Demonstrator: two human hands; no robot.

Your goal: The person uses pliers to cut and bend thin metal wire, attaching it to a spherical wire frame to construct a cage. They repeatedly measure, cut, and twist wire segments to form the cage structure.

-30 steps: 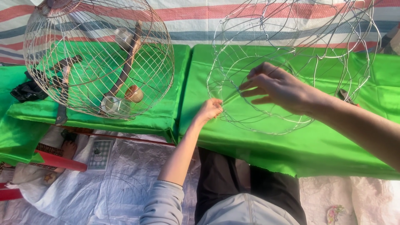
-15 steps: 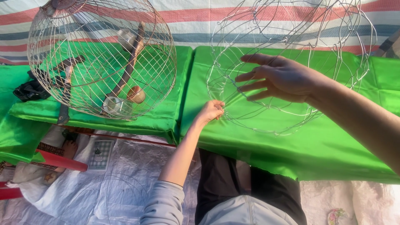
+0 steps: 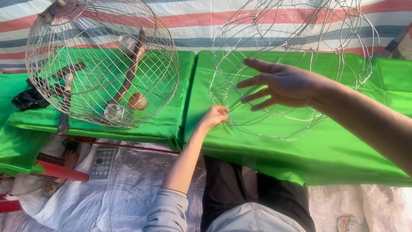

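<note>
The wire frame stands on the green table; your left hand pinches its lower rim to steady it, while your right hand hovers beside it, fingers spread wide, holding nothing.

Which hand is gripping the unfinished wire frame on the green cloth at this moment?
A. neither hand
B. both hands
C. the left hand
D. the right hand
C: the left hand is closed on the lower left edge of the unfinished wire frame, while the right hand is spread open in front of the wires, fingers straight, gripping nothing.
</note>
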